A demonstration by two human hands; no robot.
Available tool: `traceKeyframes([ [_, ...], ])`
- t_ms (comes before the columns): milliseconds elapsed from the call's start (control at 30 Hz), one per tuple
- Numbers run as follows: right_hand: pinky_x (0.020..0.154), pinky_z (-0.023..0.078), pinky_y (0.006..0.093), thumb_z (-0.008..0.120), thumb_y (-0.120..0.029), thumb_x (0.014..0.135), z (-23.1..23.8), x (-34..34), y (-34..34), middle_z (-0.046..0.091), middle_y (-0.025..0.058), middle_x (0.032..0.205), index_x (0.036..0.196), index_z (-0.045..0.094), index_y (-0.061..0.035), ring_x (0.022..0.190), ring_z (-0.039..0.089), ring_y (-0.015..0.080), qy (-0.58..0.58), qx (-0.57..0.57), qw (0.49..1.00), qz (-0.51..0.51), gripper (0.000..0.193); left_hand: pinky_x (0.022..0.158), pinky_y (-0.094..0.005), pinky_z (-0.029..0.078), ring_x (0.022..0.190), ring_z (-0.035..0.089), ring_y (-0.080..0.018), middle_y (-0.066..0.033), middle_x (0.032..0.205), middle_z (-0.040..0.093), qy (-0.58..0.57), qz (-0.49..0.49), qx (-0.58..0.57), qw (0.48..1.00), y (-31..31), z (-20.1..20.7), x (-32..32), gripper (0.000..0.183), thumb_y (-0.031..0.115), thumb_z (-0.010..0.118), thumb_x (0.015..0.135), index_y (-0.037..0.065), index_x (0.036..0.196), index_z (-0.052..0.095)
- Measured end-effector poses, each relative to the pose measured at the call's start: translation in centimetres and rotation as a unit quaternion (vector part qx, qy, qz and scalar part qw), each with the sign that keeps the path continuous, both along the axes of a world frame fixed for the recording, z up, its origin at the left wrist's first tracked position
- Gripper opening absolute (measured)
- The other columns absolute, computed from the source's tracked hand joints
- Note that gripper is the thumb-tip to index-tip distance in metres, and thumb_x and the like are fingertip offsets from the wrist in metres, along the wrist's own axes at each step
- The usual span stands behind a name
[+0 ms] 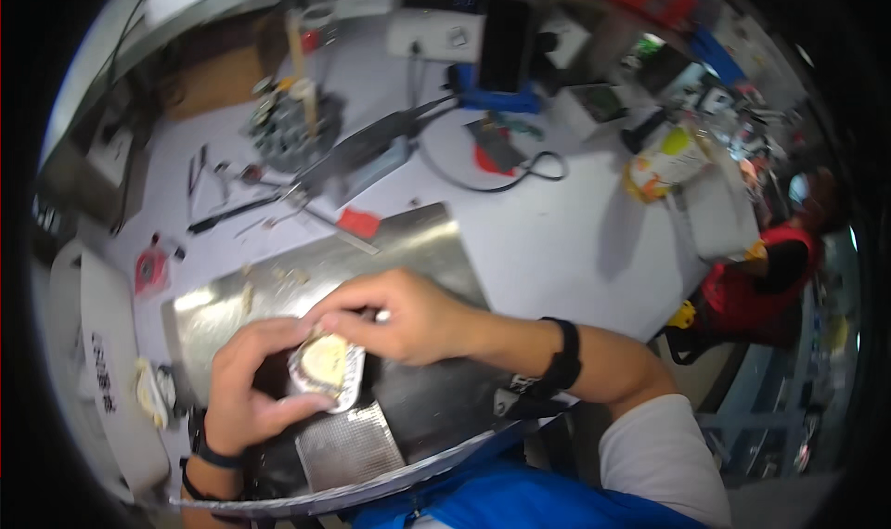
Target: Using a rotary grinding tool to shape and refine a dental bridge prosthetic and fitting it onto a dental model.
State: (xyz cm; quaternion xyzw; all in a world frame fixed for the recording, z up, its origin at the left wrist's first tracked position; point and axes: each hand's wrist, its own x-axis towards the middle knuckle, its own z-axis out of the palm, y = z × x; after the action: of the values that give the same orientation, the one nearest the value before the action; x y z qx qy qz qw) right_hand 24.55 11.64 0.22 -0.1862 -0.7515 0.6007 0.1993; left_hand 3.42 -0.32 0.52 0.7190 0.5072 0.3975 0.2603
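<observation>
A small dental cast (325, 362), with a yellowish arch set in a white base, is held up over a metal plate (427, 251). My left hand (249, 376) grips it from the left, thumb along its lower edge and fingers at its upper edge. My right hand (404, 320) is closed, its thumb and fingers pressed together at the top of the cast. A tiny pale bit shows by its curled fingers; what they pinch is too small to make out. Beneath the cast lies a textured silvery square pad (351, 447).
Pale scraps (295, 276) lie on the plate. Beyond it are a red piece (358, 222), a long grey handheld tool (357, 148) and a grey holder (288, 125) with upright sticks. A white bin (102, 362) stands left, near another cast (151, 393). Another person (761, 278) is at right.
</observation>
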Motion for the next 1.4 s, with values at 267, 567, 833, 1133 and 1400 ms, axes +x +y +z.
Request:
traceKeyframes([
  [267, 0.069, 0.050, 0.0301, 0.061, -0.020, 0.091, -0.8, -0.1, -0.6, 0.073, 0.0102, 0.085, 0.095, 0.072, -0.0023, 0.076, 0.067, 0.0163, 0.041, 0.024, 0.999, -0.019, 0.021, 0.110, -0.0427, 0.034, 0.114, 0.057, -0.0298, -0.0161, 0.115, 0.063, 0.030, 0.060, -0.100, 0.993, -1.9, 2.5, 1.7, 0.050, 0.004, 0.076, 0.068, 0.002, 0.116, 0.062],
  [567, 0.066, 0.050, 0.0324, 0.061, -0.017, 0.086, -1.4, -0.5, -1.2, 0.071, 0.0098, 0.079, 0.083, 0.070, 0.0000, 0.071, 0.067, 0.0199, 0.110, 0.078, 0.990, -0.048, 0.019, 0.109, -0.0432, 0.036, 0.122, 0.052, -0.0271, -0.0154, 0.130, 0.055, -0.020, 0.090, -0.186, 0.978, -3.0, 3.9, 2.9, 0.056, 0.014, 0.074, 0.080, 0.006, 0.130, 0.053],
  [833, 0.060, 0.048, 0.0337, 0.063, -0.019, 0.079, -2.8, -0.9, -0.8, 0.069, 0.0128, 0.071, 0.082, 0.073, -0.0011, 0.063, 0.064, 0.0208, 0.128, 0.059, 0.986, -0.085, 0.021, 0.105, -0.0424, 0.038, 0.120, 0.052, -0.0255, -0.0147, 0.130, 0.054, -0.068, 0.044, -0.202, 0.976, 0.1, -0.2, 2.0, 0.056, 0.017, 0.074, 0.081, 0.006, 0.131, 0.050],
  [1133, 0.060, 0.047, 0.0393, 0.065, -0.027, 0.086, -3.5, -1.0, -0.5, 0.067, 0.0124, 0.074, 0.082, 0.068, -0.0055, 0.063, 0.060, 0.0251, 0.108, 0.120, 0.986, -0.048, 0.022, 0.100, -0.0395, 0.040, 0.112, 0.053, -0.0233, -0.0138, 0.122, 0.056, -0.107, -0.010, -0.198, 0.974, 3.0, -1.5, 3.5, 0.049, 0.017, 0.074, 0.081, 0.004, 0.123, 0.052],
  [1400, 0.061, 0.048, 0.0388, 0.065, -0.027, 0.087, -3.3, -0.9, -1.1, 0.068, 0.0117, 0.076, 0.085, 0.068, -0.0064, 0.067, 0.063, 0.0248, 0.078, 0.098, 0.990, -0.067, 0.021, 0.095, -0.0370, 0.042, 0.105, 0.055, -0.0214, -0.0130, 0.115, 0.058, -0.145, -0.041, -0.204, 0.967, 5.0, -3.6, 4.6, 0.042, 0.017, 0.073, 0.082, 0.003, 0.116, 0.054],
])
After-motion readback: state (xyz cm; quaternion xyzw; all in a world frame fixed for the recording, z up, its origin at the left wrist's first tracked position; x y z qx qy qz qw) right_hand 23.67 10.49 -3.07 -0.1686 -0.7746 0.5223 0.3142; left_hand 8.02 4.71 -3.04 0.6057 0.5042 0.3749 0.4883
